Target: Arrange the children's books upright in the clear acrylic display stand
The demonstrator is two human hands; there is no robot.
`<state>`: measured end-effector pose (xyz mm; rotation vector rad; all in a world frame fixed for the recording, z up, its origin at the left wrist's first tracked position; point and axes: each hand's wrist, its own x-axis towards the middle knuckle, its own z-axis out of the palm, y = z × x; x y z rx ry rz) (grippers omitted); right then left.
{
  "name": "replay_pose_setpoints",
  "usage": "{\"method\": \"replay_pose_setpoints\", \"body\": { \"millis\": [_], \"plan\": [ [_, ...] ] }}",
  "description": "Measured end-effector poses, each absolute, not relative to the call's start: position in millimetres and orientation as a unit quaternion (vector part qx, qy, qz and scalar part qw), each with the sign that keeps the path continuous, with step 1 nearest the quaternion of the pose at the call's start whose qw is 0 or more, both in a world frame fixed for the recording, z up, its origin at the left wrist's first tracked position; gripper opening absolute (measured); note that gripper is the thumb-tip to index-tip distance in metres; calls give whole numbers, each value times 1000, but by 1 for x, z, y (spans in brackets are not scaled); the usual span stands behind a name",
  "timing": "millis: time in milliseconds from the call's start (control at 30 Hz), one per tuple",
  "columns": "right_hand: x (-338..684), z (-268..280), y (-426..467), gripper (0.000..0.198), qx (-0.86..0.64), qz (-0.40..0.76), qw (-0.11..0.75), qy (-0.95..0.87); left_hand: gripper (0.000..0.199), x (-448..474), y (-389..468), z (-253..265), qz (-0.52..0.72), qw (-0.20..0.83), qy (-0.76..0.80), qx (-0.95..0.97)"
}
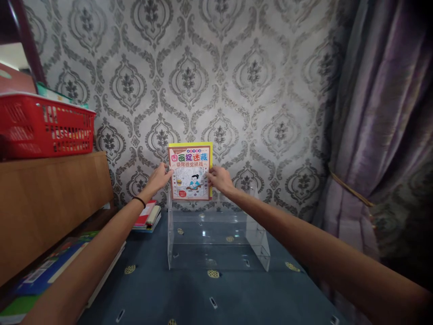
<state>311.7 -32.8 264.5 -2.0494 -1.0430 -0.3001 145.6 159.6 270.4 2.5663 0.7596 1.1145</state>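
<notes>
Between my two hands stands a picture book (190, 186), upright, its cover facing me with colourful Chinese characters and a drawn figure in blue. A yellow edge shows behind its top and right side; I cannot tell whether that is a second book. My left hand (159, 178) pinches the left edge, a dark band round its wrist. On the opposite edge, the fingers of my right hand (221, 178) are closed, with the thumb in front. The book is at the rear top of a clear acrylic tiered stand (257, 241); whether its lower edge rests there is hard to see.
Patterned blue cloth (189, 295) covers the table. To the left lie a small book stack (149, 217) and more books (50, 266), partly behind my left arm. A red basket (67, 128) sits on a wooden cabinet (57, 194). A tied curtain (358, 180) hangs right.
</notes>
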Motion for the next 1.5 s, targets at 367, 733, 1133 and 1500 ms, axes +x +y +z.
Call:
{"method": "replay_pose_setpoints", "body": {
  "millis": [367,733,1133,1500],
  "plan": [
    [317,258,-28,18,-798,-65,446,-400,14,149,160,266,394,128,253,874],
    [319,255,-25,29,-795,-59,457,-395,26,151,158,272,398,156,251,869],
    [322,255,-24,32,-796,-59,454,-397,25,150,157,271,390,189,256,864],
    [318,255,-31,40,-799,-55,450,-394,32,150,157,266,385,213,244,864]
  ]
}}
